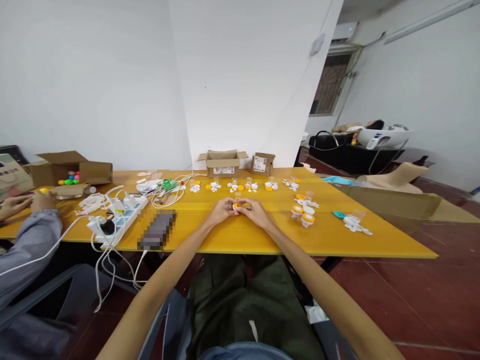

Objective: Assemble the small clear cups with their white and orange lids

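My left hand (222, 210) and my right hand (254, 211) meet over the near middle of the table. Between their fingertips is a small orange and white round piece (235, 206), partly hidden by the fingers. Both hands are closed on it. Just beyond them stands a small clear cup (238, 195). Behind lies a row of loose white parts (214, 186) with orange rings (269, 188) and clear cups. To the right of my right hand, several clear jars with orange lids (308, 219) stand grouped, beside a white disc (309, 210).
A teal ring (339, 215) lies by white parts (354, 224) at right. Cardboard boxes (224, 164) stand against the wall. At left are a dark phone (158, 229), a power strip (127, 216) with cables, a green circuit board (169, 185) and a co-worker's sleeve (33, 245).
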Available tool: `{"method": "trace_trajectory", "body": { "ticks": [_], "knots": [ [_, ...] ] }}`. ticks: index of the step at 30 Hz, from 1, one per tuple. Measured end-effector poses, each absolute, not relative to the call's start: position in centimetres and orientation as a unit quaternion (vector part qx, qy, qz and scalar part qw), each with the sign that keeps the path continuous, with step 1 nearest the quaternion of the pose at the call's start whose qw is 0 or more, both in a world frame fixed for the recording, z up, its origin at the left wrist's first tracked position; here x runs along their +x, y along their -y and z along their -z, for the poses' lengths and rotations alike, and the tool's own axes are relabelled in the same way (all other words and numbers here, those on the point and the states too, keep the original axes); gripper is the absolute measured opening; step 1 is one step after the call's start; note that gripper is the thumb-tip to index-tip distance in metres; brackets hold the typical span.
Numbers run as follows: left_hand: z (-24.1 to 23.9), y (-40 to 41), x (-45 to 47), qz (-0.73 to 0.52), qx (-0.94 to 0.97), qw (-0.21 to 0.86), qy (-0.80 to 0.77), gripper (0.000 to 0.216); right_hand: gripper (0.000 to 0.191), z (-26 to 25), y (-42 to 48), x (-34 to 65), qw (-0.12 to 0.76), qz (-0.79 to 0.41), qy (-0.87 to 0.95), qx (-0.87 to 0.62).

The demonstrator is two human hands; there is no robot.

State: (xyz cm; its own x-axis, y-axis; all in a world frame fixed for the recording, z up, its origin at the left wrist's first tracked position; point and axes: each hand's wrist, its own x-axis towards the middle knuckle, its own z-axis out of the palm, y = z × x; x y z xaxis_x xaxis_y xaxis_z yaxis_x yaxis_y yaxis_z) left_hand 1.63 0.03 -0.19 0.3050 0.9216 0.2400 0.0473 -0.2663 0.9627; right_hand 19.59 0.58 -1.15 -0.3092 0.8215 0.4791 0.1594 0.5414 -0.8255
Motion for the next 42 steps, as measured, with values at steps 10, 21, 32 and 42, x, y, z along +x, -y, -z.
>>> {"method": "trace_trajectory", "body": {
  "ticks": [10, 21, 32, 42],
  "knots": [
    [0.4, -0.3, 1.6, -0.464, 0.633, 0.493, -0.376, 0.045, 0.019, 0.9, -0.3, 19.4, 0.469, -0.287, 0.759, -0.349],
    [0.5, -0.9, 1.4, -0.455, 0.629, 0.493, -0.392, 0.043, 0.020, 0.8, -0.1, 19.6, 0.479, -0.270, 0.761, -0.344],
    [0.2, -1.0, 1.3, -0.447, 0.607, 0.513, -0.410, 0.038, 0.024, 1.4, -1.4, 20.1, 0.480, -0.341, 0.724, -0.359],
    [0.2, -1.1, 1.2, -0.448, 0.629, 0.490, -0.406, 0.035, 0.041, 2.0, -2.5, 20.3, 0.466, -0.388, 0.715, -0.348]
  ]
}}
